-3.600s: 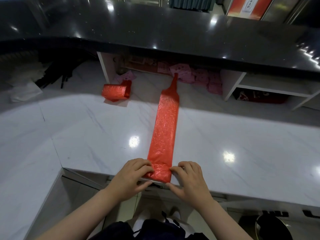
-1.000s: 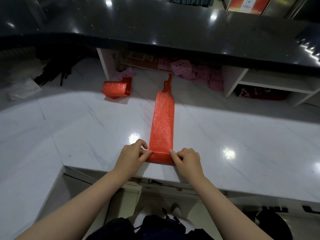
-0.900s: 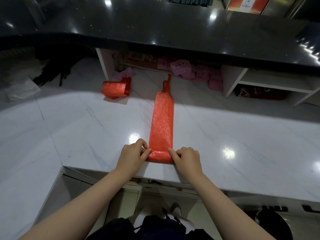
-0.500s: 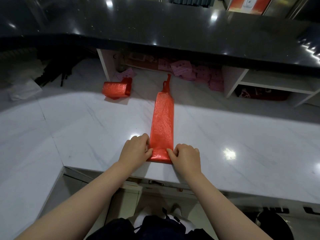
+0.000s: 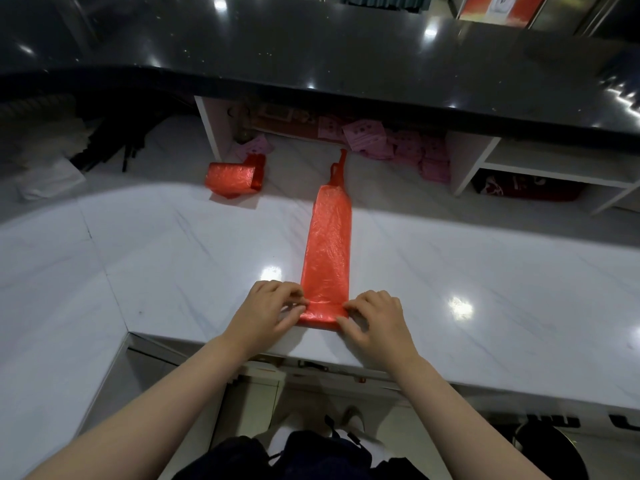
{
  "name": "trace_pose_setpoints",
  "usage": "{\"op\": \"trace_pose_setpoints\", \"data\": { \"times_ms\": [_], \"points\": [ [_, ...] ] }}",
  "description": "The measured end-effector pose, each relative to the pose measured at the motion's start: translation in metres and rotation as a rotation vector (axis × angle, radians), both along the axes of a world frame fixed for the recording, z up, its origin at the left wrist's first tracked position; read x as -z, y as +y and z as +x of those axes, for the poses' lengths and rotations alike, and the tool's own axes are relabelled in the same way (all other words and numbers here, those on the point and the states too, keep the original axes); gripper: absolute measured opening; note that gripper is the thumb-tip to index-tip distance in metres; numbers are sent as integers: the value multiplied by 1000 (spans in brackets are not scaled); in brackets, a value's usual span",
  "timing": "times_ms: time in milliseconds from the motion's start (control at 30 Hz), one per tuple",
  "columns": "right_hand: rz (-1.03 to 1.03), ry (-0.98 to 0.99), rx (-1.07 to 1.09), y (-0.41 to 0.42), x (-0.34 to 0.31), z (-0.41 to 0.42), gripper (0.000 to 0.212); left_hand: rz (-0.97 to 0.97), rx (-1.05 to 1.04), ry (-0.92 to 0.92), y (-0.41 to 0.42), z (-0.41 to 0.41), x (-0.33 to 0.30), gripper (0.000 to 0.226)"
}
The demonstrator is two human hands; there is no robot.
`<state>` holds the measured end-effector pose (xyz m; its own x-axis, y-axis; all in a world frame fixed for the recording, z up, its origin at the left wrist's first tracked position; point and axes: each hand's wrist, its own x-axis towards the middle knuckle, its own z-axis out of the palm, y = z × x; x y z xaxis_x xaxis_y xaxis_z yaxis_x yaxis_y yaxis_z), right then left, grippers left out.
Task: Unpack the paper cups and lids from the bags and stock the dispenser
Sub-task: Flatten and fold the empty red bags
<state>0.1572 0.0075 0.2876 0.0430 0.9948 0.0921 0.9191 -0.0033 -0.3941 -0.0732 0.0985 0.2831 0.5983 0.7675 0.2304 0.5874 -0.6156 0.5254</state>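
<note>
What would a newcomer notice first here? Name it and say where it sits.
A long red plastic bag lies flat down the middle of the white marble counter, its near end rolled up between the left hand and the right hand. A second red bag, already rolled, sits at the counter's far left.

1. Red plastic bag [image 5: 328,251]: lay flattened in a long narrow strip on the white counter, handles pointing away, near end rolled up close to the counter's edge.
2. Second red bag [image 5: 232,176]: sat rolled up, farther back to the left.
</note>
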Motion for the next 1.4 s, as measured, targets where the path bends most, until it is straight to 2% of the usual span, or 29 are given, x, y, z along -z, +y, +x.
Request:
{"op": "trace_pose_setpoints", "data": {
  "times_ms": [100, 167, 400, 567, 700, 767, 867, 933, 1167, 1333, 1400],
  "points": [
    [-77, -48, -126, -16, 3, 9, 66, -52, 103, 55, -6, -17, 4, 49],
    [-93, -35, -151, -25, 5, 10, 67, -77, 155, 99, -14, -25, 6, 58],
    [-33, -28, -209, -41, 12, 7, 65, -56, 219, 77, -36, -33, 7, 62],
    [25, -39, -230, -46, 15, 1, 39, -21, 221, 57, -42, -30, 5, 40],
    [-35, 49, -130, -43, 12, -4, 23, -135, 108, 34, -40, -28, 3, 40],
    [-69, 116, -74, -40, 7, -7, 25, -209, 33, 29, -39, -25, 2, 41],
    [-111, 163, -5, -32, -1, -11, 42, -322, -76, -3, -34, -14, -4, 30],
    [-151, 150, 33, -25, -5, -13, 41, -386, -136, 5, -29, -4, -10, 22],
    [-336, 91, 167, -4, -17, -23, 43, -413, -293, 237, -11, 22, -24, 14],
    [-352, 49, 229, 4, -25, -29, 44, -269, -285, 274, -15, 29, -23, 17],
    [-308, 66, 257, 3, -27, -30, 36, -165, -264, 240, -17, 29, -18, 18]
  ]
}}
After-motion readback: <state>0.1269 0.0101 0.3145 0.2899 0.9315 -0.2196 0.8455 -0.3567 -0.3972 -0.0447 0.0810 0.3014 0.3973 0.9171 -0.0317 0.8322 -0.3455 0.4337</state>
